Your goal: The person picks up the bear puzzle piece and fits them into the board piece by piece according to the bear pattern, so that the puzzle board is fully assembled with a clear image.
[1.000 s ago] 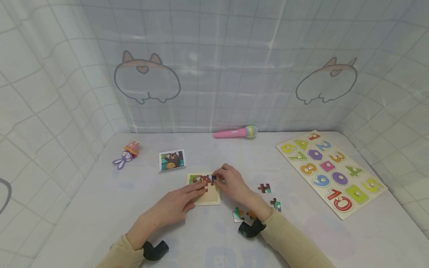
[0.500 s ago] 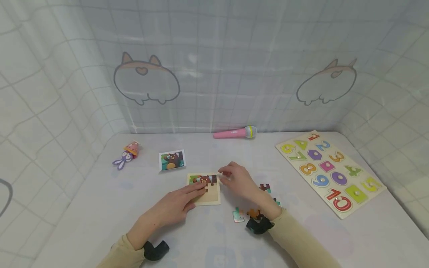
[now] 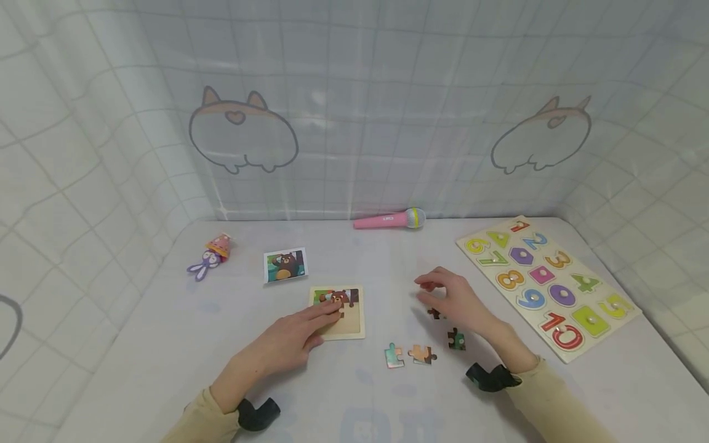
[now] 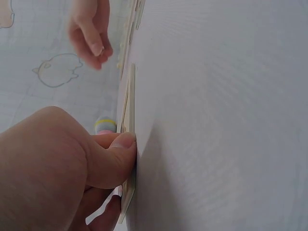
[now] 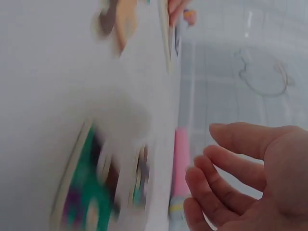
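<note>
A square wooden jigsaw board (image 3: 351,327) with a bear picture in its upper part lies mid-table. My left hand (image 3: 288,341) holds it: fingers lie across its face, and in the left wrist view the thumb (image 4: 124,142) presses at its edge. The covered part of the picture is hidden. My right hand (image 3: 456,301) hovers over the table right of the board, fingers loosely bent with nothing between them. Just below it is a brown puzzle piece (image 3: 434,314), partly hidden. Near it lie a green puzzle piece (image 3: 456,339), a tan one (image 3: 423,354) and a pale teal one (image 3: 394,355).
A bear picture card (image 3: 285,265) lies behind the board. At the back rests a pink toy microphone (image 3: 382,221). On the right is a number-and-shape board (image 3: 548,289); a small purple rabbit toy (image 3: 209,258) sits at left. Hanging cloth (image 3: 354,123) encloses the table.
My right hand has let go of a dark piece at the board's upper right corner and moved right, over the loose pieces. The left hand has stayed put.
</note>
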A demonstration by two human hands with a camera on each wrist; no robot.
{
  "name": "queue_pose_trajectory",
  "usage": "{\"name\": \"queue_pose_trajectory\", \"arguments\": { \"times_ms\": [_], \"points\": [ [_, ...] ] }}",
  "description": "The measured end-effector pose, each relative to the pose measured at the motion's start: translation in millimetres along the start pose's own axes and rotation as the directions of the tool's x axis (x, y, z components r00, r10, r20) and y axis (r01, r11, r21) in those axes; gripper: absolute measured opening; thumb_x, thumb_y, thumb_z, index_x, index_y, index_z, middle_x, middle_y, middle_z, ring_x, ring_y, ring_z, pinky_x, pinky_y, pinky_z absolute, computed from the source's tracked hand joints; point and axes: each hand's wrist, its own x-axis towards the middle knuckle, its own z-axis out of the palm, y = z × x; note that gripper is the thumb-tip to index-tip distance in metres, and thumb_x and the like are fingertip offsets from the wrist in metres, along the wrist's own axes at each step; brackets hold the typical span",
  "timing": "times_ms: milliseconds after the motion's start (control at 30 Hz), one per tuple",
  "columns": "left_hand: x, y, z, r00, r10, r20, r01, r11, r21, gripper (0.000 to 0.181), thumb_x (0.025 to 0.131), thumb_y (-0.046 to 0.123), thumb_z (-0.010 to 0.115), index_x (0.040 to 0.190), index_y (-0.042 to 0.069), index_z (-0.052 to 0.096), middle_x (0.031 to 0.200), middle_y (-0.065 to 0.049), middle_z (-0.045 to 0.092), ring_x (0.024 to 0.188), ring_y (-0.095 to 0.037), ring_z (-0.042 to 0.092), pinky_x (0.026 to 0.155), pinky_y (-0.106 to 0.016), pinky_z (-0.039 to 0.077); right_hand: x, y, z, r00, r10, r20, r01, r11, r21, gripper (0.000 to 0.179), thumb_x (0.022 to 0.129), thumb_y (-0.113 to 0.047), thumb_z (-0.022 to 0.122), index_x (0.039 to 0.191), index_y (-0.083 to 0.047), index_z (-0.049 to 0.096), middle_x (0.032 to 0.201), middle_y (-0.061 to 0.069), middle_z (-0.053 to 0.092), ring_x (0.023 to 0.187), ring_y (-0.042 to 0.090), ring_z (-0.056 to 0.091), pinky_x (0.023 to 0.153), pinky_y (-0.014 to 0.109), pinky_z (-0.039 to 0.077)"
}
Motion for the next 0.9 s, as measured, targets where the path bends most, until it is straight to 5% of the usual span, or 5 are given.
{"name": "queue_pose_trajectory", "arguments": {
  "times_ms": [267,567,900],
  "points": [
    [0.1,2.5,-2.6,1.000,-0.016,0.027,0.016,1.000,-0.020,0.052,0.099,0.014,0.060,0.150,0.016,0.047,0.161,0.002,0.036,0.145,-0.024,0.039,0.111,-0.050,0.043,-19.9,27.9,-20.5,0.997,0.073,0.005,-0.073,0.997,-0.036,0.024,0.092,-0.016,0.073,0.115,-0.010,0.072,0.101,-0.002,0.067,0.095,0.016,0.060,0.093,0.048,0.053],
    [-1.4,1.7,-3.3,1.000,-0.014,0.014,0.015,1.000,-0.026,0.052,0.099,0.014,0.060,0.150,0.016,0.048,0.161,0.002,0.037,0.145,-0.024,0.039,0.111,-0.050,0.043,-24.3,49.5,-21.6,0.994,0.052,0.092,-0.049,0.998,-0.030,0.025,0.089,-0.020,0.077,0.113,-0.016,0.073,0.104,-0.007,0.066,0.096,0.011,0.058,0.094,0.028,0.051],
    [-1.3,1.5,-2.8,1.000,-0.008,0.010,0.008,1.000,-0.023,0.052,0.099,0.015,0.061,0.149,0.016,0.048,0.161,0.003,0.037,0.145,-0.023,0.039,0.111,-0.049,0.044,-26.1,56.0,-22.2,0.985,0.095,0.141,-0.093,0.995,-0.025,0.032,0.082,-0.031,0.083,0.111,-0.024,0.072,0.111,-0.008,0.064,0.107,0.016,0.056,0.099,0.038,0.049]
  ]
}}
